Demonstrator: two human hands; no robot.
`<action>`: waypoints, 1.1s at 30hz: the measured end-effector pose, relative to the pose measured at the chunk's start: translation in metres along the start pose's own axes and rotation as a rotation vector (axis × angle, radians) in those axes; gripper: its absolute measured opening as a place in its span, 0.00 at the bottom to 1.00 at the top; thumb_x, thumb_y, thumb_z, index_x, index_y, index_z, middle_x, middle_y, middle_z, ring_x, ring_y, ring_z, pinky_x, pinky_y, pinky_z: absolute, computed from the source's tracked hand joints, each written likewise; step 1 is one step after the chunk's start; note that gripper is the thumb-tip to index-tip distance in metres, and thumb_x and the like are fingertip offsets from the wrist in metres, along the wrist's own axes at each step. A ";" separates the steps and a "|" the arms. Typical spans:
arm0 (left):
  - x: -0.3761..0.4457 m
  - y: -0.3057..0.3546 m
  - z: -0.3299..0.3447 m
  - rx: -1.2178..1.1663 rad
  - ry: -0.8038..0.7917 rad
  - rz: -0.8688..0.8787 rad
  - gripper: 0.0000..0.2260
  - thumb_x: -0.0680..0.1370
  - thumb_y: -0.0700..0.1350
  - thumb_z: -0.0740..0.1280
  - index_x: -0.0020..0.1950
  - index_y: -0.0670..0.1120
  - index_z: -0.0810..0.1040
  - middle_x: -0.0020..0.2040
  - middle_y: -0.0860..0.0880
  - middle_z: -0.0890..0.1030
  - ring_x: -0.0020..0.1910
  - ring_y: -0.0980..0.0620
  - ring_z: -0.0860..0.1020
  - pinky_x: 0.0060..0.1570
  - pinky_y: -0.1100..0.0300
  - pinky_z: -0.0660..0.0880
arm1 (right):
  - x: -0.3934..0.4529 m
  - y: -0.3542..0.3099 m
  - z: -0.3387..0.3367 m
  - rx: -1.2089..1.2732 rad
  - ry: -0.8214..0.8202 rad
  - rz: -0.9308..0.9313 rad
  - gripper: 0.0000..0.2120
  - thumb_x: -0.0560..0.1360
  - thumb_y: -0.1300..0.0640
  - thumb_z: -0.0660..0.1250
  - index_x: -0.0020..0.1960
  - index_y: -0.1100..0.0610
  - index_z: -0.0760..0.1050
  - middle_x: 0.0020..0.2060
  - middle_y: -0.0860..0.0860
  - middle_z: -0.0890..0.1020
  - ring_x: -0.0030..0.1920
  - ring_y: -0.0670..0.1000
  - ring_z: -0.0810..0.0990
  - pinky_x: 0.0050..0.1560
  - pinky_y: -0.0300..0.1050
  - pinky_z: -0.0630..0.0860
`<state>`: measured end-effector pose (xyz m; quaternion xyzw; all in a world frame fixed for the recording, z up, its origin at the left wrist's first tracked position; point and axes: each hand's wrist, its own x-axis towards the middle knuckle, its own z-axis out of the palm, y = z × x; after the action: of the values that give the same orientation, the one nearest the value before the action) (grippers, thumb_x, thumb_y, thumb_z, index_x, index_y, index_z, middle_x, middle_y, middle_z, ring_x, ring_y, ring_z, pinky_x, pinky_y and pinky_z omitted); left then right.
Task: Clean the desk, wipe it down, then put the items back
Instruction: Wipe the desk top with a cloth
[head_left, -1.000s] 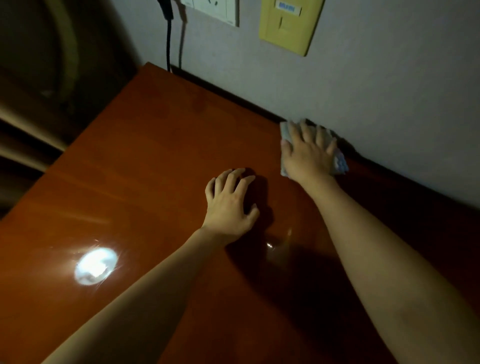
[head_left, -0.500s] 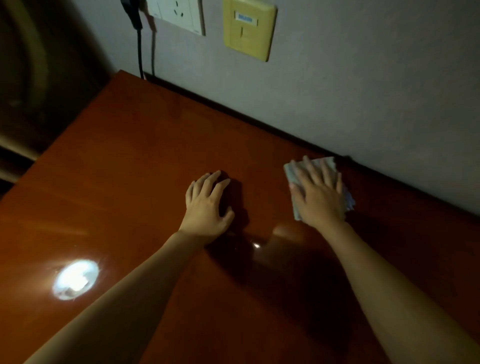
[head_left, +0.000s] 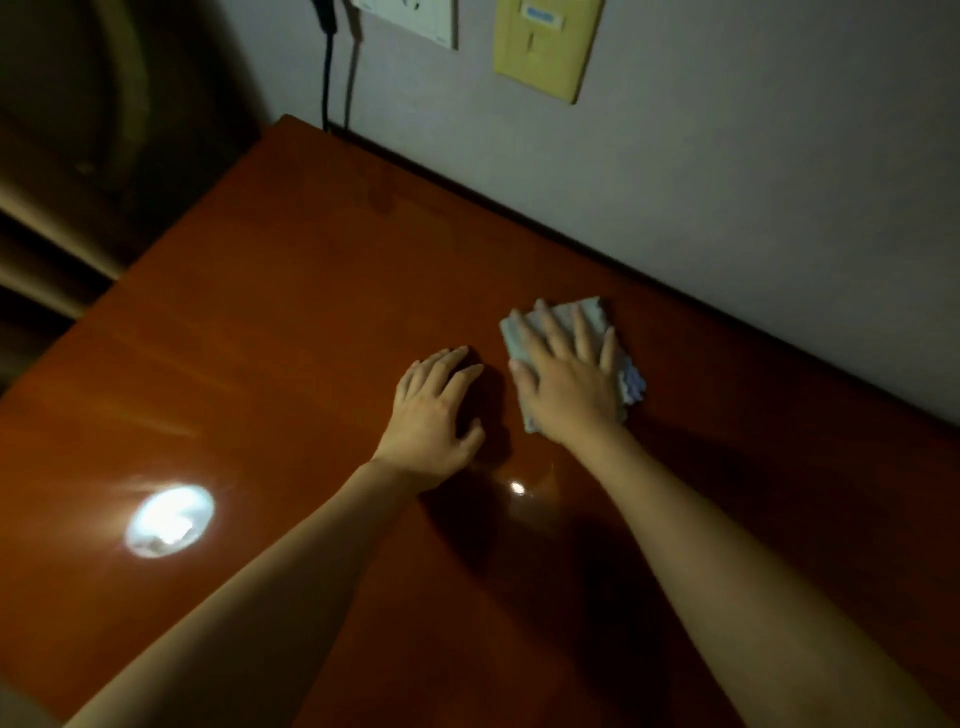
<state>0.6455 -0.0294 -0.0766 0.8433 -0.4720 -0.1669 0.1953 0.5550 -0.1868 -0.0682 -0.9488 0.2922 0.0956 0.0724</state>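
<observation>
Right hand (head_left: 566, 384) lies flat with fingers spread straight on a pale folded cloth (head_left: 563, 327), pressing it onto the reddish tabletop (head_left: 270, 322) near the back edge along the wall (head_left: 727, 171). Left hand (head_left: 434, 410) rests palm down just beside it, fingers loosely extended, holding nothing. Bare wood stretches wide to the left, where a lamp glare (head_left: 169, 519) shines. Beyond the left edge all is dark, perhaps furniture. Two wall plates (head_left: 548, 47) are cut off above

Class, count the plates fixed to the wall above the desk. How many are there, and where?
2. A white socket plate at the top edge, partly cropped, and a yellow plate just right of it. More may lie outside the frame.
</observation>
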 end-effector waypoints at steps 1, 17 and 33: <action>-0.002 0.001 0.001 0.005 0.001 -0.005 0.33 0.71 0.58 0.52 0.74 0.49 0.62 0.76 0.47 0.58 0.76 0.47 0.51 0.72 0.52 0.42 | -0.019 0.005 0.004 -0.028 -0.020 -0.056 0.26 0.79 0.40 0.41 0.75 0.40 0.37 0.77 0.44 0.44 0.76 0.54 0.39 0.72 0.63 0.38; -0.096 0.002 0.008 -0.035 -0.060 -0.006 0.30 0.73 0.54 0.56 0.75 0.50 0.61 0.76 0.49 0.56 0.76 0.51 0.48 0.73 0.54 0.38 | -0.044 -0.020 0.011 0.171 0.043 0.425 0.26 0.81 0.42 0.44 0.77 0.43 0.44 0.78 0.48 0.47 0.76 0.58 0.42 0.71 0.68 0.39; -0.176 -0.008 0.007 -0.075 -0.055 -0.004 0.29 0.73 0.53 0.56 0.74 0.50 0.61 0.76 0.51 0.56 0.76 0.52 0.48 0.72 0.57 0.37 | -0.186 0.002 0.042 0.038 -0.023 0.370 0.26 0.80 0.40 0.41 0.76 0.41 0.40 0.77 0.46 0.45 0.76 0.55 0.40 0.73 0.64 0.40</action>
<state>0.5602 0.1248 -0.0690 0.8313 -0.4691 -0.2080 0.2136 0.3974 -0.0795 -0.0677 -0.8761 0.4627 0.1124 0.0750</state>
